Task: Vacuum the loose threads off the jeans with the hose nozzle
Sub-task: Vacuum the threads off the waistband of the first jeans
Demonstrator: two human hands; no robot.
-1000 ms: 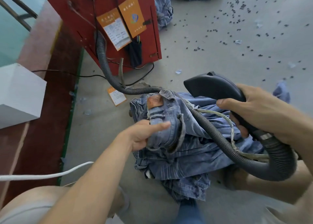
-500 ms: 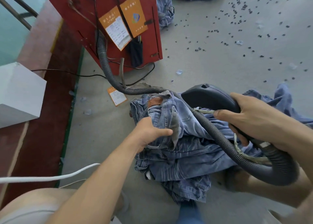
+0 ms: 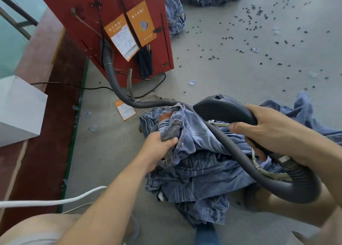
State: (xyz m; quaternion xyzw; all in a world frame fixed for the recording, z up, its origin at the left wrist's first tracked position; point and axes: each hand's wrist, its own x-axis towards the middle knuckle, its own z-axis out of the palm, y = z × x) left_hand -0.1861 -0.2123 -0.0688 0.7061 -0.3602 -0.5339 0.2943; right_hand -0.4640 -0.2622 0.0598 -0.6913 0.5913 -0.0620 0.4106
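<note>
Nozzle (image 3: 222,107) lowered onto jeans (image 3: 199,152), mouth hidden; right hand (image 3: 273,133) grips it, left hand (image 3: 159,148) fingers bunch denim.

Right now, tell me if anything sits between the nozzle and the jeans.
Yes, partly. The hose runs diagonally across the jeans, just below the nozzle held by the right hand. A pale strap lies there too. The left hand grips the waistband, beside the nozzle's path.

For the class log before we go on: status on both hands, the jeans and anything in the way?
Left hand grips jeans at the waistband. Right hand grips black hose nozzle above the denim. Corrugated hose lies across the jeans.
</note>
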